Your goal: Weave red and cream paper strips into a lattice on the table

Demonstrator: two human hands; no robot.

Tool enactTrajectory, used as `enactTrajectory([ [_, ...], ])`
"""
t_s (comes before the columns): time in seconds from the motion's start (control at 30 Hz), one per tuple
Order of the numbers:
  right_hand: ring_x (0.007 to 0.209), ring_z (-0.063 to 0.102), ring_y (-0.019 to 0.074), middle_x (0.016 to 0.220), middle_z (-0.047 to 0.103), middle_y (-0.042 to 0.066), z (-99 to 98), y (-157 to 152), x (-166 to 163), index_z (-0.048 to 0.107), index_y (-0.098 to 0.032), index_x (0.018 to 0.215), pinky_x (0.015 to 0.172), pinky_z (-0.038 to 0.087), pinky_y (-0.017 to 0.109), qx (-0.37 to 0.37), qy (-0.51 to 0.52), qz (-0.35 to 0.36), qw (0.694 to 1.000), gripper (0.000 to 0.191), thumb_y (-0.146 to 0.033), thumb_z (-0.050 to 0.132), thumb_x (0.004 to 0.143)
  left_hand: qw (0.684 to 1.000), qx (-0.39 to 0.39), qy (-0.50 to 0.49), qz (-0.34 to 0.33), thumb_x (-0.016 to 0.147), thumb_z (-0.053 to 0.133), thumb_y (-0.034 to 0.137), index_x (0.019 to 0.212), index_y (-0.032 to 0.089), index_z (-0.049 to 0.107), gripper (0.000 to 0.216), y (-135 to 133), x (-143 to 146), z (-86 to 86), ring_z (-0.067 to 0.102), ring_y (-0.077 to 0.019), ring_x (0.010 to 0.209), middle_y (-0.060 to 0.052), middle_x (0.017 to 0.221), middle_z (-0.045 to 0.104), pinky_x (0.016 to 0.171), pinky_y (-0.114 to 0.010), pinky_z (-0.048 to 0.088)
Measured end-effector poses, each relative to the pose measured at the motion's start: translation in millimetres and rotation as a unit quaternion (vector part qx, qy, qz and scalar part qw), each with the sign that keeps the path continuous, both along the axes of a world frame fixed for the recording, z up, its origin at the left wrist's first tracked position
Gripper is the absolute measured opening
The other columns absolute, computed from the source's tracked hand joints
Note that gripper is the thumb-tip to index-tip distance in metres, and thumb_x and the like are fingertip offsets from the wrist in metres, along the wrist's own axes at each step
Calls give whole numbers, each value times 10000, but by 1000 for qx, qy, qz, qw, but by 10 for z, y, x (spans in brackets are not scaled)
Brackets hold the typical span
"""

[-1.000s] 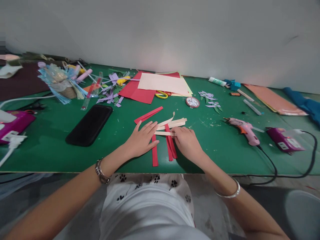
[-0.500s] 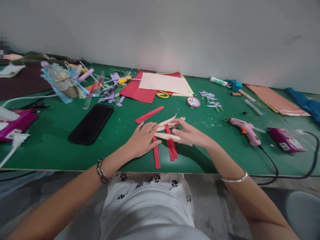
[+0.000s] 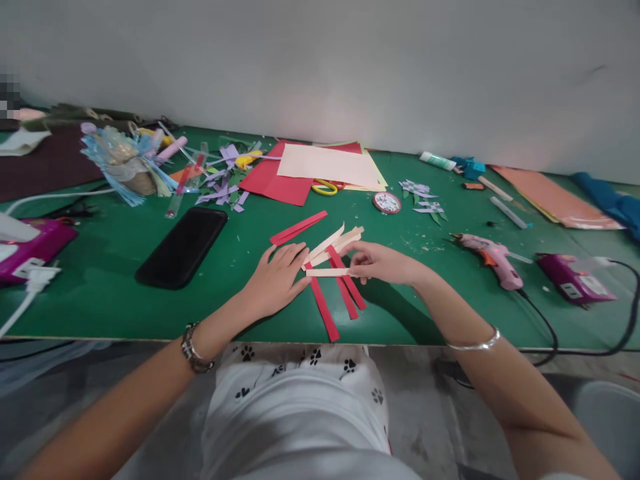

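Observation:
Cream paper strips (image 3: 346, 245) and red paper strips (image 3: 325, 310) lie crossed over one another on the green table in front of me. My left hand (image 3: 277, 280) rests flat at the strips' left ends, its fingers stretched out and the thumb apart. Between thumb and fingers, my right hand (image 3: 383, 263) pinches the right end of a pale cream strip (image 3: 326, 273). That strip runs across the red ones toward my left thumb. Another pair of red strips (image 3: 299, 228) lies just beyond my left hand. Where the strips meet under my left fingertips is hidden.
A black phone (image 3: 183, 248) lies to the left. Paper sheets (image 3: 327, 165), yellow-handled scissors (image 3: 325, 187) and a round badge-like disc (image 3: 387, 203) are farther back. On the right are a pink glue gun (image 3: 487, 257) and a purple power socket (image 3: 575, 278).
My right hand has closed its fingers on a cream strip, which now lies straighter across the red ones. The red strips' near ends have swung rightward. My left hand has shifted slightly left.

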State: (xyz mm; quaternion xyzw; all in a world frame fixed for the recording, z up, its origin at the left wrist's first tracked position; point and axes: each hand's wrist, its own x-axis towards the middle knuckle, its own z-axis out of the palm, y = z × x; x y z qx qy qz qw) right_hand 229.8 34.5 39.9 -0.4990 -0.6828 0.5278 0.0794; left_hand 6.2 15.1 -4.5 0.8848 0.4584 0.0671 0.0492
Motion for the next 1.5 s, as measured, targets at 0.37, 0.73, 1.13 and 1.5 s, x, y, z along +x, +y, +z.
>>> enactTrajectory([
  [0.37, 539, 466, 71, 727, 544, -15, 97, 121, -41, 560, -167, 959, 541, 378, 215, 186, -74, 97, 975, 202, -177, 502, 766, 998, -44, -1, 51, 914, 250, 417, 1387, 107, 246, 565, -36, 104, 25, 279, -238, 1315, -118, 1438, 291, 1067, -468, 222],
  [0.73, 663, 526, 112, 764, 605, 17, -24, 233, -5, 581, -158, 930, 625, 419, 238, 208, -61, 80, 973, 198, -183, 507, 748, 997, -60, 26, 47, 913, 266, 388, 1376, 122, 281, 534, -33, 160, 37, 224, -241, 1337, -105, 1453, 254, 1083, -478, 168],
  [1.13, 876, 535, 194, 923, 575, 64, -177, 149, -9, 595, -189, 906, 764, 358, 339, 382, -171, 39, 907, 172, -223, 585, 738, 998, -55, 7, 27, 909, 282, 391, 1374, 89, 268, 554, 4, 141, 67, 254, -257, 1324, -136, 1441, 276, 1072, -484, 200],
  [1.5, 1036, 480, 205, 1102, 555, 84, -147, -191, -102, 564, -218, 1018, 867, 270, 377, 470, -244, 19, 848, 237, -293, 388, 877, 991, -54, -89, -82, 857, 422, 368, 1286, 112, 385, 500, 346, 231, 47, 410, -245, 1205, -138, 1294, 472, 1000, -401, 330],
])
